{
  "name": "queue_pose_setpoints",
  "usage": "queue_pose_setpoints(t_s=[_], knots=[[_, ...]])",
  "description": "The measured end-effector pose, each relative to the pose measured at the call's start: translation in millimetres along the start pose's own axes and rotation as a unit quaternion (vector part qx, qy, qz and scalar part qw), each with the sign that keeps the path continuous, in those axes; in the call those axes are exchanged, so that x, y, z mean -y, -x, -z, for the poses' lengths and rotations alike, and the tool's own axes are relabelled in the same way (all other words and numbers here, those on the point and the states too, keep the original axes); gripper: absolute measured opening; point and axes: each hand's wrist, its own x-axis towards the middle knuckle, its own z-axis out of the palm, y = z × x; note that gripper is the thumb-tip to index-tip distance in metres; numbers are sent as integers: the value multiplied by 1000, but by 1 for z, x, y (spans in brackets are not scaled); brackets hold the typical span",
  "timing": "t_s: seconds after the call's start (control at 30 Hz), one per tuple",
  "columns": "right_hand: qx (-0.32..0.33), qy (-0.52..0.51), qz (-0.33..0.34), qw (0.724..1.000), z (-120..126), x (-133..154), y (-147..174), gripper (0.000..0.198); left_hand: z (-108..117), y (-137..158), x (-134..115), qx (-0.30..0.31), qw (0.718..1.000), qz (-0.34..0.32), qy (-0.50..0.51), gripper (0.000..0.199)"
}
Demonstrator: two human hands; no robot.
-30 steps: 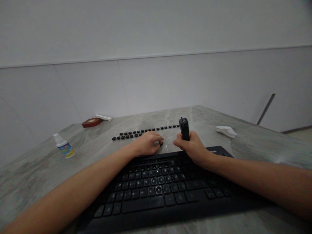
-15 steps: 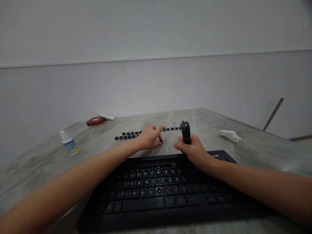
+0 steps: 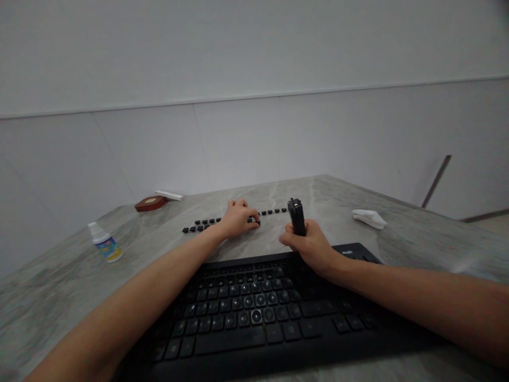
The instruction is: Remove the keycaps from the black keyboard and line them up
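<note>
The left hand pinches a key – the right hand grips a black tool – keyboard nearer than both.

Light is dim, grey; glints dot the keyboard, faint glare marks the worktop at right, detail soft.

Counted two hands: one left hand, one right hand. One keyboard, with fitted keys too dim for full count. One tool. Loose keys in two rows: at least seven left of the left hand, at least four right of it; total untellable, partly hidden. One bottle, one box, one strip, one white bundle. One table.
</note>
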Motion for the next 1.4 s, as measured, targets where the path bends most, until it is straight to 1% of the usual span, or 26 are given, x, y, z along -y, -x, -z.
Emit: queue_pose_setpoints(t_s=[0.13, 0.27, 0.67, 0.9, 0.97, 1.07, 1.17, 1.23, 1.4], knots=[[-1, -4, -2, 1000, 0, 1, 0, 34, -1, 0, 0, -2, 1000, -18, 2, 13], [-1, -6, -3, 1000, 0, 2, 0, 33, 3, 4, -1, -4, 999, -32, 9, 20], [1, -9, -2, 1000, -1, -1, -2, 31, 1, 7, 0, -3, 998, 1, -66, 29], [-6, -2, -7, 1000, 0, 1, 0, 33, 2, 7, -3, 13, 998, 6, -64, 31], [-7, -2, -10, 1000, 0, 1, 0, 33, 1, 7, -3, 5, 998, 10, -57, 36], [-11, -5, -11, 1000, 0, 1, 0, 33, 3, 7, -2, -29, 999, 13, -40, 48], [-12, -6, -10, 1000, 0, 1, -1, 33, 6, 8, -1, -54, 998, 4, -24, 55], [-12, -7, -10, 1000, -1, 1, -1, 33, 9, 8, -1, -51, 999, -8, -13, 57], [-17, -5, -12, 1000, -1, 2, -1, 32, 9, 8, -5, -11, 999, -38, 10, 67]])
